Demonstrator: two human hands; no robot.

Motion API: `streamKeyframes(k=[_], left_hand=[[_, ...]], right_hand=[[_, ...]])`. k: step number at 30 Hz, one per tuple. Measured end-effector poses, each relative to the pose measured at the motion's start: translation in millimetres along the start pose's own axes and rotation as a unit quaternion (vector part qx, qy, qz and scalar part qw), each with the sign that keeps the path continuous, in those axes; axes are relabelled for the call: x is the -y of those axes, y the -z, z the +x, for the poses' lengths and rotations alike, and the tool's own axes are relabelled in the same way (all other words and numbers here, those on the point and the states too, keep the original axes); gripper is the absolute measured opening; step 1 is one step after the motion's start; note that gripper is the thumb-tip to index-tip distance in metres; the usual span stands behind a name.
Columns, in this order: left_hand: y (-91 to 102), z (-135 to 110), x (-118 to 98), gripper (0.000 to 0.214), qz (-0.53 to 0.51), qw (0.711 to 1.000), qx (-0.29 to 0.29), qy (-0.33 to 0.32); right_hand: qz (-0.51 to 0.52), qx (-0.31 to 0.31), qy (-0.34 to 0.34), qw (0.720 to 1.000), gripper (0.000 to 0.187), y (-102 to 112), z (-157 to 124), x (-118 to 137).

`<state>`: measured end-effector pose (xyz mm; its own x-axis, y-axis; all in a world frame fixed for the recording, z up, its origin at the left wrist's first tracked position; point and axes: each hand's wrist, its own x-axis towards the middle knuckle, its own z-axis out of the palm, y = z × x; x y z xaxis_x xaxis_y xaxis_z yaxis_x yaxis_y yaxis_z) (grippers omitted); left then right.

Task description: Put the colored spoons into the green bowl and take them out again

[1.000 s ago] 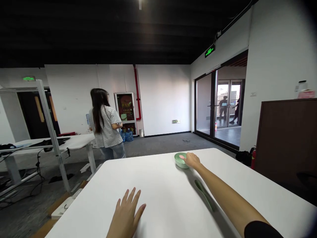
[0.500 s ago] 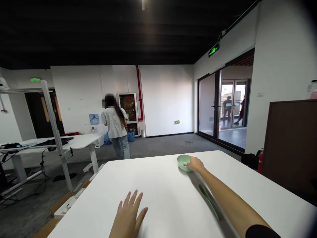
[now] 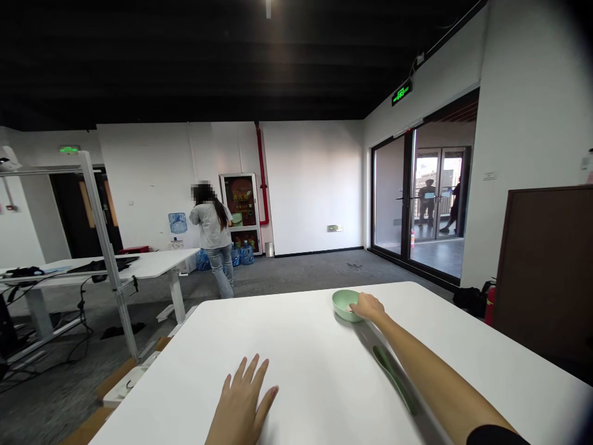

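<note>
A light green bowl (image 3: pixel 343 307) rests upright near the far edge of the white table (image 3: pixel 296 358). My right hand (image 3: pixel 369 306) grips the bowl's right rim, its thumb inside the bowl and the other fingers hidden on the outer side. Under my right forearm a dark green spoon (image 3: pixel 393 378) lies on the tabletop, pointing toward the bowl. My left hand (image 3: pixel 241 402) lies flat on the near part of the table, fingers spread, holding nothing.
Left of the table are cardboard boxes (image 3: pixel 115 377) and another white desk (image 3: pixel 162 262) with a metal post. A person (image 3: pixel 215 232) stands near the back wall by blue water bottles (image 3: pixel 247 253). A brown cabinet (image 3: pixel 542 266) stands at the right.
Both hands and the bowl stay almost where they were, the picture shifting slightly. The person in the background has turned and stepped farther away.
</note>
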<state>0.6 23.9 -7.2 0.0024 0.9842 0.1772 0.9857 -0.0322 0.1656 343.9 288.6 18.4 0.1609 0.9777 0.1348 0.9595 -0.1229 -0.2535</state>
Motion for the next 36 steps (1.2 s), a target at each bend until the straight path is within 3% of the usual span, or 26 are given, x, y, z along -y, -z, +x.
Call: streamKeyframes(k=[7, 16, 26, 36], left_hand=[[4.2, 2, -5, 0.063, 0.000, 1.000, 0.012, 0.008], [5.7, 6, -7, 0.061, 0.008, 1.000, -0.003, 0.002], [11.8, 11, -11, 0.062, 0.010, 1.000, -0.003, -0.011], [6.1, 14, -7, 0.061, 0.008, 1.000, -0.016, -0.014]], right_hand=[[0.011, 0.005, 0.043, 0.999, 0.048, 17, -17, 1], [0.061, -0.059, 0.142, 0.986, 0.059, 30, -77, -2], [0.067, -0.058, 0.172, 0.981, 0.062, 15, -135, -8], [0.064, -0.048, 0.180, 0.980, 0.067, -7, -165, -19]])
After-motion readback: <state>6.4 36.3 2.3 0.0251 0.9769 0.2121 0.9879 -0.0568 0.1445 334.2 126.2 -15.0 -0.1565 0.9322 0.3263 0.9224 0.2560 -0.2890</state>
